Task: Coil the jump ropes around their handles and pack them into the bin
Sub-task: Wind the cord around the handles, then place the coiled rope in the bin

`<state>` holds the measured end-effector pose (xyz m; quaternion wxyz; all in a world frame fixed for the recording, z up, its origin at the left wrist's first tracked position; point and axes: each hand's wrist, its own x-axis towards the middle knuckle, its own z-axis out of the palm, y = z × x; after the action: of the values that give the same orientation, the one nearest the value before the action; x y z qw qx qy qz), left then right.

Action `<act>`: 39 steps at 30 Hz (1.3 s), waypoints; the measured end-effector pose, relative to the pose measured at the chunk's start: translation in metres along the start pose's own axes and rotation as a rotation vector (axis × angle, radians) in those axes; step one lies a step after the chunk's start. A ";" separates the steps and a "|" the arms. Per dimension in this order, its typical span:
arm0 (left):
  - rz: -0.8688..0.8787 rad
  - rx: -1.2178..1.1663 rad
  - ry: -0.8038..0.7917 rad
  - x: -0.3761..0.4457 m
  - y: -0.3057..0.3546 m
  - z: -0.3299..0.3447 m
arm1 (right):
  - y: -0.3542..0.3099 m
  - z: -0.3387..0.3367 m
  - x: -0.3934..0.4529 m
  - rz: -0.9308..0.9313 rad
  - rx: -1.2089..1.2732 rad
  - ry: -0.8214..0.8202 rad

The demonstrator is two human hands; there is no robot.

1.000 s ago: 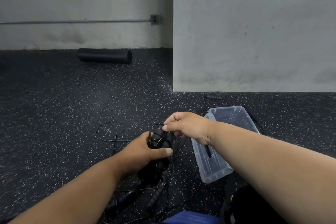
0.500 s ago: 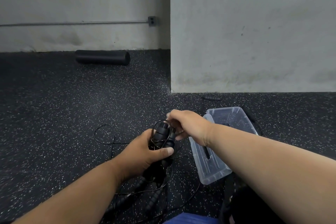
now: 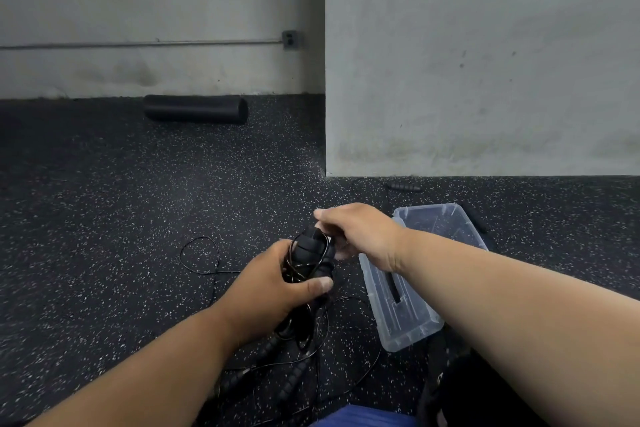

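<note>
Speckled rubber floor point(image 3: 104, 218), unlabelled clear bin point(image 3: 408, 333), hands around rope handles point(image 3: 311, 253).

Lighting is even, soft and moderately dim, with no single source visible in the head view. The grey wall point(image 3: 485, 62) reads flat and slightly greenish, without hot spots. The dark speckled floor point(image 3: 86, 218) absorbs light; shadows on it are faint and diffuse. The black foam roller point(image 3: 195, 109) shows little surface detail against the floor. Thin glints appear on the cord point(image 3: 304, 265) wound round the black handles, whose detail is otherwise lost in darkness. The clear bin point(image 3: 408, 322) shows mild pale sheen along its rim. Wide-angle distortion stretches both forearms towards the lower corners. Overall sharpness is soft, with compression smearing on fine floor speckle at the edges.
</note>
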<state>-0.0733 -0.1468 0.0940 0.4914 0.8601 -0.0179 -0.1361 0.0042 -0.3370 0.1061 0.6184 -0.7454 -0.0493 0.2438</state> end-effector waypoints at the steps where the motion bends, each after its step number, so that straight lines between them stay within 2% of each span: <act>1: -0.012 -0.011 0.000 0.000 -0.001 -0.002 | -0.001 0.001 -0.001 -0.019 -0.031 -0.025; 10: 0.018 -0.182 0.012 0.003 -0.009 0.003 | 0.004 0.004 0.002 -0.046 -0.052 -0.022; 16: 0.021 -0.194 0.039 0.003 -0.010 0.013 | 0.009 0.004 0.004 0.086 -0.177 -0.038; 20: 0.010 -0.188 0.071 0.011 -0.005 0.009 | 0.012 0.002 0.006 0.139 0.137 0.022; 21: -0.003 -0.203 0.074 0.013 -0.003 0.009 | 0.013 0.000 0.006 0.127 0.166 0.018; 25: -0.025 -0.208 0.016 0.018 -0.001 0.017 | 0.019 -0.011 0.004 0.004 -0.034 -0.037; 29: -0.032 -0.207 -0.011 0.026 -0.003 0.029 | 0.024 -0.023 0.004 -0.019 -0.030 -0.028; 32: -0.043 -0.290 -0.031 0.034 -0.001 0.029 | 0.023 -0.036 0.005 -0.015 -0.019 -0.001; 35: -0.057 -0.251 -0.036 0.041 0.001 0.028 | 0.019 -0.067 0.011 -0.004 0.007 0.082; 39: -0.104 -0.156 -0.026 0.048 0.000 0.028 | 0.033 -0.126 0.021 0.066 0.084 0.404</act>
<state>-0.0343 -0.1786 0.0704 0.5490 0.8170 0.0308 -0.1737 0.0680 -0.4496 0.0832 0.6379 -0.7540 0.1103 0.1113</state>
